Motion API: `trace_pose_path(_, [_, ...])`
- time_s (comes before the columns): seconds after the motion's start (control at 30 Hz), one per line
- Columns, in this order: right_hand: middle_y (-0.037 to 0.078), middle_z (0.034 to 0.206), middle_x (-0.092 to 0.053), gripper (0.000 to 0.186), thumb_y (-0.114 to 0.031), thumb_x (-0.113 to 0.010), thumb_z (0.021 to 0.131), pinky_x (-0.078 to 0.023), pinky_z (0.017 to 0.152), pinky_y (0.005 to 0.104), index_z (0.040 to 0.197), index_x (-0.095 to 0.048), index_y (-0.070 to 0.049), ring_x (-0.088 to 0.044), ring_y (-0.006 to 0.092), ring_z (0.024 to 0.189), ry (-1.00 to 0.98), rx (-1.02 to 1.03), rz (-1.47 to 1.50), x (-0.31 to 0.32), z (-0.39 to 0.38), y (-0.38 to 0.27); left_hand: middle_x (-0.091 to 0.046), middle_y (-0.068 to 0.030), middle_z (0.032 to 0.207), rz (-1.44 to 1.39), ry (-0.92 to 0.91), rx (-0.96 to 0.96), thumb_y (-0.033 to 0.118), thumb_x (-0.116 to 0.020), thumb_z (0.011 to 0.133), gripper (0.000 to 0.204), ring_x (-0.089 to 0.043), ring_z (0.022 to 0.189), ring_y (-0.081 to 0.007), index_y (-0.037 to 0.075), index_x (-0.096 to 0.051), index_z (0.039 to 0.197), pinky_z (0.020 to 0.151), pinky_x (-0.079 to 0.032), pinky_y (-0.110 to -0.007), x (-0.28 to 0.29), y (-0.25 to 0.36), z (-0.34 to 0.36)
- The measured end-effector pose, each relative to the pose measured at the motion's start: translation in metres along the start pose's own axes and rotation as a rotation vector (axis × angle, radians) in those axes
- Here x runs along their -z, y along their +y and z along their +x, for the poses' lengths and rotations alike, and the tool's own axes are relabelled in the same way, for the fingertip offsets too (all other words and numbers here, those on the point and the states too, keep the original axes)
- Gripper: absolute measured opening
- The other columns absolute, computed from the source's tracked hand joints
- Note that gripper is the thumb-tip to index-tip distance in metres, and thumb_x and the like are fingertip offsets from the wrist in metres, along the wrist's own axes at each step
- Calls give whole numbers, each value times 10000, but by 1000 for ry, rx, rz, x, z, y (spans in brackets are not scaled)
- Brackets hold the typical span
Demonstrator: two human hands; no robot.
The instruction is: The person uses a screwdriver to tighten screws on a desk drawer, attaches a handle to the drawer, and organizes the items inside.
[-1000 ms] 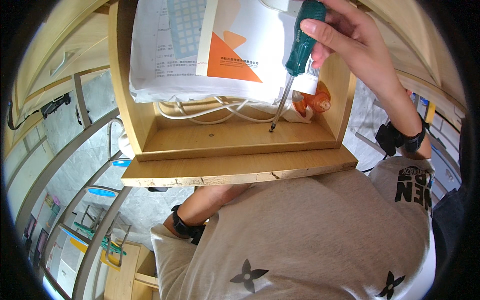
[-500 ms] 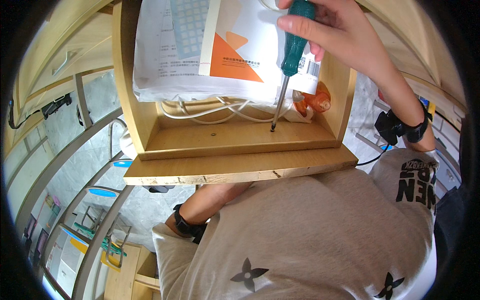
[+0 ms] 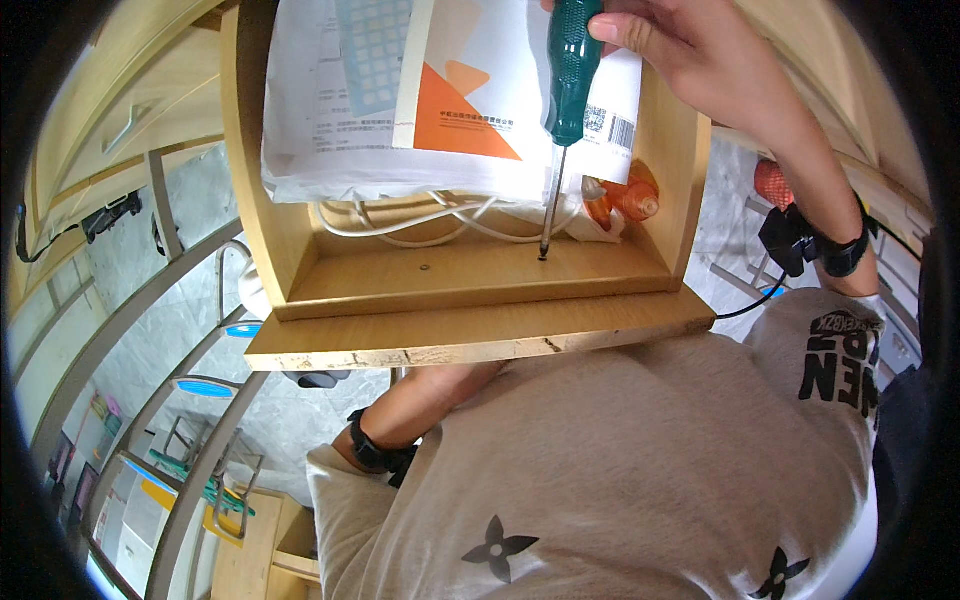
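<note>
Screwdriver (image 3: pixel 573 80) with a ridged green handle and slim metal shaft, nearly upright at upper centre-right, its tip at a small dark spot (image 3: pixel 542 259) in the floor of a pale wooden drawer (image 3: pixel 480 276). It is probably light and stiff, the textured handle the surest hold. The right hand (image 3: pixel 672 40) grips that handle's top; the left hand is out of sight, its grip unknown.

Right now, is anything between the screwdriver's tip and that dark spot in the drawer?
Nothing visible: the right hand holds the screwdriver with its tip apparently on the dark spot on the drawer floor. Papers and a white cable lie farther back.
</note>
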State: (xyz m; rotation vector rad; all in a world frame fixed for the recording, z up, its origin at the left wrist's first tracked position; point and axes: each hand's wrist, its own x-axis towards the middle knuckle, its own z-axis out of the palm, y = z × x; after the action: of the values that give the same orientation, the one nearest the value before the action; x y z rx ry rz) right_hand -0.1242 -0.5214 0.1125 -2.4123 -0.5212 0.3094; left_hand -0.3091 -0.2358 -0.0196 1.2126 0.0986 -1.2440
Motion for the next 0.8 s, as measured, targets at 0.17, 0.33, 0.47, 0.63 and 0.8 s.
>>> trace_pose_path(0.17, [170,729,-615,182,31,-574,802,-482,604,327,976,-603,74,-619,252,677,65,332,-97,-4,5,14,-431,-122,1347,-53,-55,57,363,-454,955,510,-452,1209,-249,39,-371,1340,1031,-379,-404,3,12,-1])
trace_pose_path(0.33, [149,598,-498,135,122,-542,735,-391,525,344,860,-577,85,-497,221,544,-133,201,-41,5,15,3,-572,-108,1165,89,143,-35,220,-528,924,293,-539,1029,-195,31,-549,1147,876,-444,-315,1,-1,2])
trace_pose_path(0.47, [129,544,-414,109,154,-522,676,-320,483,337,747,-533,72,-394,197,491,-275,-31,-82,13,23,-19,-559,-113,1170,-324,137,56,216,-502,943,306,-533,1034,-189,11,-530,1169,877,-448,-312,2,-2,0])
trace_pose_path(0.63, [125,537,-433,48,100,-545,716,-346,513,352,702,-541,54,-408,208,495,-384,-143,-215,15,30,-31,-445,-115,1331,-318,45,-12,362,-426,965,488,-466,1182,-253,39,-380,1328,1007,-391,-401,2,-11,2])
trace_pose_path(0.8, [149,562,-511,185,-86,-555,839,-429,664,374,705,-574,39,-481,260,527,-290,-1,-358,12,21,-36,-448,-110,1328,68,53,-86,357,-430,964,480,-466,1180,-252,43,-385,1324,1012,-383,-404,-2,6,1])
